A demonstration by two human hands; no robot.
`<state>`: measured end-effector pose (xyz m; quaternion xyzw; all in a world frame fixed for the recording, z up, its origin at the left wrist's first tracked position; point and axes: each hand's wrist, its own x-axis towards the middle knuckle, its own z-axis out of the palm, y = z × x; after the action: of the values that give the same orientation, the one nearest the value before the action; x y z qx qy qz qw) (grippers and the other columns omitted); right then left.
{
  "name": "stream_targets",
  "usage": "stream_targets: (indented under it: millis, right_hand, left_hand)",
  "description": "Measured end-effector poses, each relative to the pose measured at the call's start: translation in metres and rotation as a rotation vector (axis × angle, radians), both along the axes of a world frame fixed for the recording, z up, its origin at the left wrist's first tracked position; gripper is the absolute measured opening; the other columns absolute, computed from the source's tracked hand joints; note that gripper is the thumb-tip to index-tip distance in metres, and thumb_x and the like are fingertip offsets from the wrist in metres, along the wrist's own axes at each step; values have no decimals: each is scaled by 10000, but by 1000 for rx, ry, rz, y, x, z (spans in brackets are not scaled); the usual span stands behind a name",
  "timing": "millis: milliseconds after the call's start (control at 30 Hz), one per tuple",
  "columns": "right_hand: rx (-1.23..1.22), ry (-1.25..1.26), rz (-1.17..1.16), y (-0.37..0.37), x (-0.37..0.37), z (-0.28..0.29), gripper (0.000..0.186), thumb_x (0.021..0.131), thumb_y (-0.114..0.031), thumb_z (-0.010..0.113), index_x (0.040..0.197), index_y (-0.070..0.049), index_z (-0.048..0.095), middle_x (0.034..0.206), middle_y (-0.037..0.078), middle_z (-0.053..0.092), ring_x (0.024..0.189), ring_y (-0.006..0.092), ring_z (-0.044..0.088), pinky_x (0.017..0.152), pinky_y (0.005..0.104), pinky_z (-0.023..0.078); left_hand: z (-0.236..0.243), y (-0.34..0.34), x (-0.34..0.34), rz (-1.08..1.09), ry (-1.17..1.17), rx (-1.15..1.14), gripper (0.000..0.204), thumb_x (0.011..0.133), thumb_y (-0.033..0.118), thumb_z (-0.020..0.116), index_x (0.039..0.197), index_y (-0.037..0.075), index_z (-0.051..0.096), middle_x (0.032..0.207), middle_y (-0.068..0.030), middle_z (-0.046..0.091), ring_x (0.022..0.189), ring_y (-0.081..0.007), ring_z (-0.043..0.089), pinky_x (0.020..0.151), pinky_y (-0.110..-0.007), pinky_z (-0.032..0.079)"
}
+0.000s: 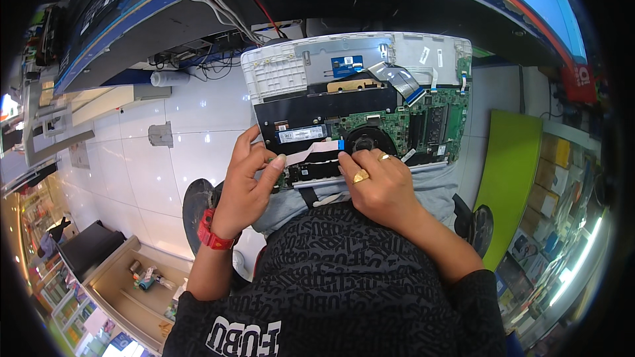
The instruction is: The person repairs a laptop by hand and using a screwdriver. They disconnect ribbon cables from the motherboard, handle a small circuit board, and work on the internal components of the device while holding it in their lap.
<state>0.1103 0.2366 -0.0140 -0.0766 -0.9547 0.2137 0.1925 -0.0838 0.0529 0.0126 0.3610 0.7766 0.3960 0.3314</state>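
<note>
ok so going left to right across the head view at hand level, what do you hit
red wristwatch → left hand → white ribbon cable → right hand → green circuit board → lime green panel

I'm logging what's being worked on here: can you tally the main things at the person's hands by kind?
Opened laptop: 1
Cooling fan: 1
White flat ribbon cable, under the fingertips of both the left hand and the right hand: 1
Gold rings: 2
Red wristwatch: 1
Total: 6
</note>
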Motion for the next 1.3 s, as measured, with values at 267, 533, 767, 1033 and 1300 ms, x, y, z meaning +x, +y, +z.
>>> stream_targets:
  millis: [267,533,767,1033,1300]
  right_hand:
    - [14,-81,-3,-4,-6,-5,351,805,-77,785,1133,33,726,916,86,649,738,243,646,595,357,503]
    - [22,-103,-9,-4,-9,-5,371,789,-85,791,1135,37,734,892,78,621,752,245,637,610,361,509]
    - [44,-13,-25,-1,-13,-12,321,803,-90,676,1089,50,716,830,71,568,732,215,595,589,337,470]
    - [-3,-64,-25,0,-13,-8,327,779,-37,805,1092,35,743,870,83,626,738,254,629,617,366,507]
    - [63,13,-32,0,-15,-14,289,791,-75,686,1054,40,718,819,69,570,713,214,589,568,344,461]
  left_hand:
    - [-1,1,5,0,43,8,151,1032,115,649,997,-24,696,1353,-241,624,1479,-410,402,1168,-480,346]
    - [0,1,5,7,18,14,150,1032,106,644,1004,-29,706,1360,-216,645,1489,-395,392,1174,-475,338]
    - [-3,-1,5,41,-33,4,152,1026,109,655,1009,-26,724,1493,-248,521,1425,-347,490,1163,-432,363]
    - [-1,1,7,58,-91,16,163,1034,97,650,1012,-43,730,1580,-237,411,1273,-263,615,1098,-381,432]
    - [-1,2,5,50,-104,38,171,1033,101,656,993,-50,728,1581,-230,399,1225,-245,625,1068,-376,455]
